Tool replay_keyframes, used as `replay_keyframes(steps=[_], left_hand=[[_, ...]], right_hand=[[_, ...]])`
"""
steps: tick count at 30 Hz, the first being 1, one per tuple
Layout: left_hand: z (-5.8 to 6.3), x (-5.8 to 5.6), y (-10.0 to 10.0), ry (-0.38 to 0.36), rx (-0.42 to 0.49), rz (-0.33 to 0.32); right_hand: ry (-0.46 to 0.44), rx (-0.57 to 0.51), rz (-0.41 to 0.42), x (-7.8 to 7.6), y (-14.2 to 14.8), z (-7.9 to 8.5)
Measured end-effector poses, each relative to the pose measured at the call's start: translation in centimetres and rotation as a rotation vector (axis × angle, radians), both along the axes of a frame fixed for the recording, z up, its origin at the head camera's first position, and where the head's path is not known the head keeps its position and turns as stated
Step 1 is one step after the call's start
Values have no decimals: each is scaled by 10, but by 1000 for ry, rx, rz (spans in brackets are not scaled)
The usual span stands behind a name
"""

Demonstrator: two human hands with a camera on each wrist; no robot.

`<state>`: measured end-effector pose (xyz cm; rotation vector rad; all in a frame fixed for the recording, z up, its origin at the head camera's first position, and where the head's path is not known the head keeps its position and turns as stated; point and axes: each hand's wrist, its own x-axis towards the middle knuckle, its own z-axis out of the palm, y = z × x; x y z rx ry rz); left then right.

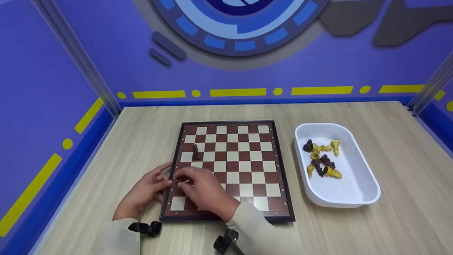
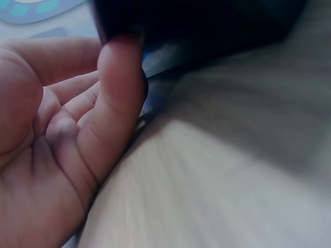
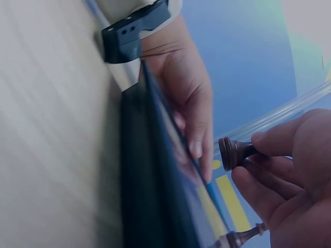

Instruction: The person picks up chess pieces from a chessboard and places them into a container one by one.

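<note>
A brown-and-cream chessboard [image 1: 250,177] with a dark frame lies on the table under both hands. The right hand [image 1: 208,187] is over its near left squares. Between that hand's thumb and fingers is a dark brown chess piece [image 3: 234,153], its round base showing in the right wrist view; its top is hidden by the fingers. My left hand [image 1: 147,189] touches the board's left edge with thumb and forefinger extended, seen close up in the left wrist view. One dark brown chess piece [image 1: 196,153] stands on the board's left side, beyond the right hand.
Right of the board stands a white plastic tray [image 1: 357,193]. Several yellow chess pieces [image 1: 332,172] and dark brown ones [image 1: 327,162] lie tipped over inside it. Blue panels [image 1: 247,79] with yellow markings wall in the back and sides of the table [image 1: 148,131].
</note>
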<state>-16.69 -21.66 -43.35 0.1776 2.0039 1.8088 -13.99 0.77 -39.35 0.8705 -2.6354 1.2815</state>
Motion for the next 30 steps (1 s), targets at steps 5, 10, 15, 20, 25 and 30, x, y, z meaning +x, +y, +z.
replay_keyframes(steps=[5,10,15,20,25,30], left_hand=[[0,0,0,-10,-18,14],[0,-1,0,-14,-25,26],[0,-1,0,-13,-26,21],[0,-1,0,-6,-17,9],[-1,0,-1,-9,3,4],[-1,0,0,-10,3,9]], right_hand=[[24,15,18,2,3,8],[-5,27,40,2,6,16],[-8,60,56,3,13,24],[-25,55,59,2,18,30],[-62,28,68,2,23,35],[-86,-13,76,1,30,40]])
